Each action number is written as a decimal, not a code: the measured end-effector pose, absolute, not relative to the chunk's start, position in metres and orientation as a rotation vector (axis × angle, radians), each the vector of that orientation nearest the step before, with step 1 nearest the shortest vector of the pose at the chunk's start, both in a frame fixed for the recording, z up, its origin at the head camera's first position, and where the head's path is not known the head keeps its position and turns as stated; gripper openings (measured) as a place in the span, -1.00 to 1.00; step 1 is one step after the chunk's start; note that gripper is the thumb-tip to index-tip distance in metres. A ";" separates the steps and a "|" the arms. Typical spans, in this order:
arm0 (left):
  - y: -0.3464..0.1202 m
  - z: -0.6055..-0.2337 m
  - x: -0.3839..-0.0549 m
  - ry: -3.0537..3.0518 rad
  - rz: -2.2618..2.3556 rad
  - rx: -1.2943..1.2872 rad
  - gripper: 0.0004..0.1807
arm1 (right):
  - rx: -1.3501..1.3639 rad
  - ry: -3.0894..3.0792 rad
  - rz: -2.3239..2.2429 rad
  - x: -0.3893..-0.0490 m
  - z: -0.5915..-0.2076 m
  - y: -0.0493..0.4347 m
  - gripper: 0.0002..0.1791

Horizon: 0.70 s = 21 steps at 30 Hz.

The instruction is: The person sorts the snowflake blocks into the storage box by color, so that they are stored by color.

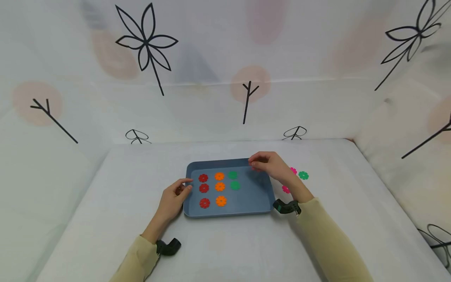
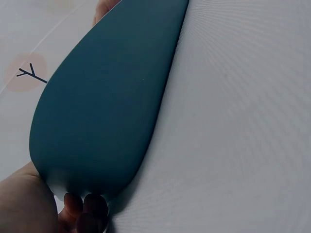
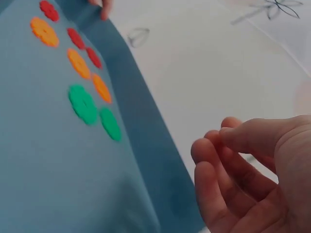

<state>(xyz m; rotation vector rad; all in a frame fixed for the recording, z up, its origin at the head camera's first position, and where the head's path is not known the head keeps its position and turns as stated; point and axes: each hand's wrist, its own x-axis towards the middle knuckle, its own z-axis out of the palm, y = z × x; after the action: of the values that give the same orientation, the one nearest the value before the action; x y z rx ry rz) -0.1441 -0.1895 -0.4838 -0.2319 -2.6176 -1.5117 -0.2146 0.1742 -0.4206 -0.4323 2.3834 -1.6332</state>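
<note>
A blue-grey tray (image 1: 246, 203) lies on the white table, its left rim gripped by my left hand (image 1: 173, 199). In the left wrist view, fingertips (image 2: 95, 206) curl against the tray's outer side. Flower-shaped pieces stand in columns inside: three red (image 1: 204, 188), three orange (image 1: 220, 187) and two green (image 1: 235, 185). Over the tray's far right corner is my right hand (image 1: 269, 164), its fingers loosely bent. The right wrist view shows thumb and fingertips close together beside the rim, with nothing visible between them.
Right of the tray, partly behind the right wrist, lie pink flower pieces (image 1: 286, 189) and a green flower piece (image 1: 303, 175). A patterned cloth (image 1: 211, 109) hangs behind and along both sides of the white table (image 1: 218, 246). Each wrist carries a dark camera mount.
</note>
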 end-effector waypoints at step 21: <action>-0.192 -0.486 -0.142 -2.603 -1.499 -0.276 -0.73 | 0.031 2.839 -1.169 -0.198 -0.449 0.312 -0.61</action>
<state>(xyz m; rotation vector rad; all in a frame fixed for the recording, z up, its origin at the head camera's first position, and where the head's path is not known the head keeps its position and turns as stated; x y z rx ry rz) -0.1423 -0.1923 -0.4863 -0.2763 -2.6026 -1.4991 -0.1979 0.3118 -0.4487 0.0312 2.8390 -1.1685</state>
